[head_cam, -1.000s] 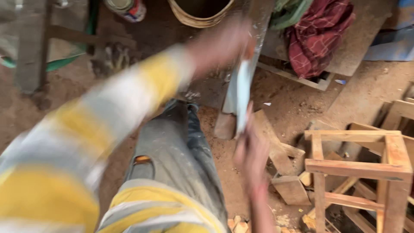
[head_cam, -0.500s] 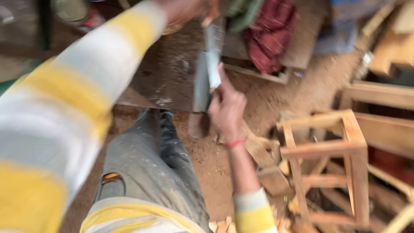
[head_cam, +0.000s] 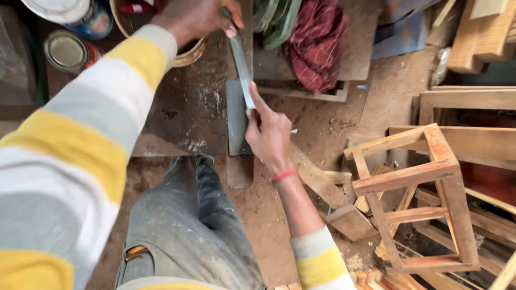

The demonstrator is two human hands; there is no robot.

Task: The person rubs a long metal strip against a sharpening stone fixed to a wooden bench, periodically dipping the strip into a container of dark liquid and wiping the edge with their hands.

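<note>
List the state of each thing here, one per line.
Left hand: gripping the blade's handle end.
Right hand: fingers pressed on the blade's tip.
Blade: laid flat on the stone.
Stone: flat on the ground.
Stool frame: tipped, no seat.
Tin: lid shut.

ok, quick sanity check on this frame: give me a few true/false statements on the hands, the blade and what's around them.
1. The left hand has its grip on the handle end of the long blade. True.
2. The right hand rests in the person's lap. False: its fingers press on the lower end of the blade, over a flat grey stone.
3. A bare wooden stool frame lies on the person's right. True.
4. The red cloth is draped over the stool frame. False: it lies apart on a board, above the blade.
5. The right wrist wears a red band. True.
</note>
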